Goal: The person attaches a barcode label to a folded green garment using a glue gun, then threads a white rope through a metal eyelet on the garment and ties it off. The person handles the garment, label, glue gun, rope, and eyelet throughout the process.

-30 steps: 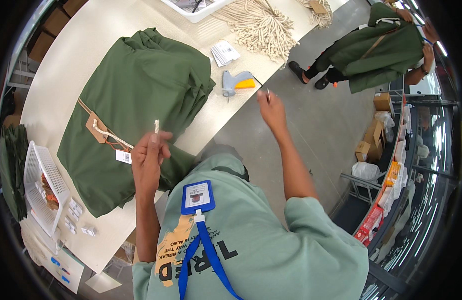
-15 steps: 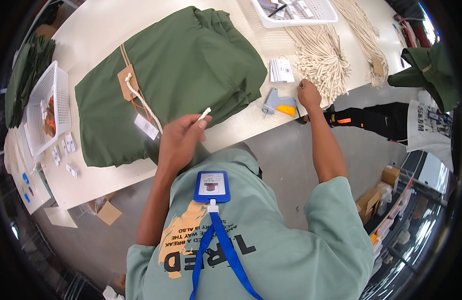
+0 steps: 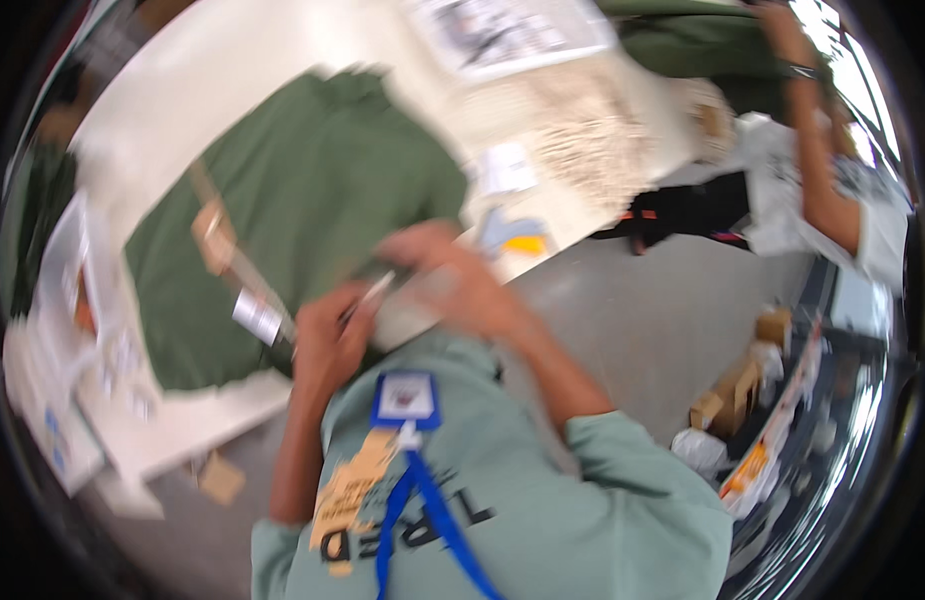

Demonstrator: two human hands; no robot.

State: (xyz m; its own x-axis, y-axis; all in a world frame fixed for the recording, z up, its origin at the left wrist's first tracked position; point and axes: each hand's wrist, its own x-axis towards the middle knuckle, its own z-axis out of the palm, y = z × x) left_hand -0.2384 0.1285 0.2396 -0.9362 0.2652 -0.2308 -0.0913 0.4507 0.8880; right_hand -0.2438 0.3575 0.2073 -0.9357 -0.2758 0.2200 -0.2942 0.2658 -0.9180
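A dark green folded garment lies on the table in front of me. From its brown tag a cord runs toward my left hand, beside a white label. My left hand is closed on the cord, and the pale end sticks out past the fingers. Close beside that end, over the garment's near edge, is my right hand; motion smears its fingers, so I cannot tell what they hold. A grey and yellow tagging gun lies on the table just beyond it.
Past the tagging gun are a stack of white tags and a bundle of cream cords. White baskets stand at the back and left. At the right, another person handles green fabric.
My right hand has left the cord bundle and come across to my left hand. My view has shifted and blurred. The other person's arm and green fabric have come over the table.
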